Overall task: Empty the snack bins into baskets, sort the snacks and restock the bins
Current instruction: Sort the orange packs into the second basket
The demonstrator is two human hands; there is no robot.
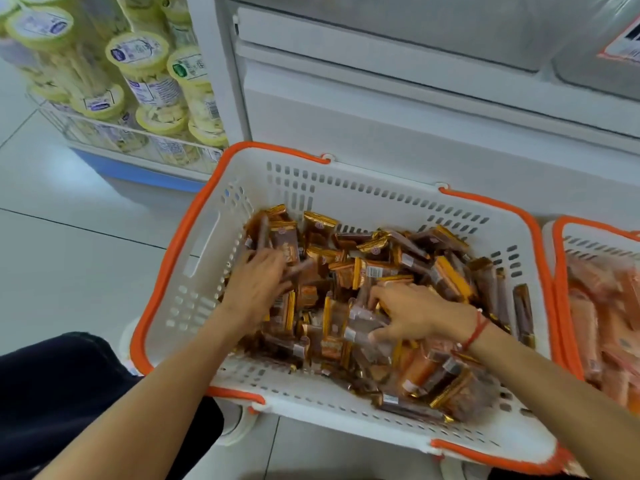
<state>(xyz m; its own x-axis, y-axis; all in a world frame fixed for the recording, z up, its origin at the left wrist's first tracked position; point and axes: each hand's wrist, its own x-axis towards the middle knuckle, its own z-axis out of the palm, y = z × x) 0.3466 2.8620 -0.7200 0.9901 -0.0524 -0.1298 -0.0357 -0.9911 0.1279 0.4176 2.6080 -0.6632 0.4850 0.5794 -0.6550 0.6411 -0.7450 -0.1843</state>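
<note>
White basket [221, 237] holds brown-and-gold snack packets [349, 271]; printing unreadable.

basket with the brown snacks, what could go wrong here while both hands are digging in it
1. A few orange packets lie among the brown snacks near the right hand; they could easily be missed in sorting.
2. The second basket of orange snacks sits right against the white basket, so packets flicked by the left hand or right hand might hop across or onto the floor.
</note>
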